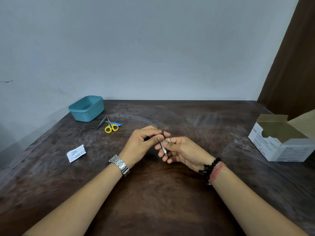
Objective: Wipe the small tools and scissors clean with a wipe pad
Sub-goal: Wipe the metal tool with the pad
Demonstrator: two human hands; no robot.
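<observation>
Midway through, the left hand pinches a small metal tool above the table while the right hand rubs it with a wipe pad; scissors and tweezers apparently await wiping beside the tub.

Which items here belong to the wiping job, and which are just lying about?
Job items: small metal tool held in both hands, left hand, right hand; white wipe pad against it; yellow-handled scissors; tweezers.

Lying about: teal tub, torn wrapper, open swab box.
</observation>
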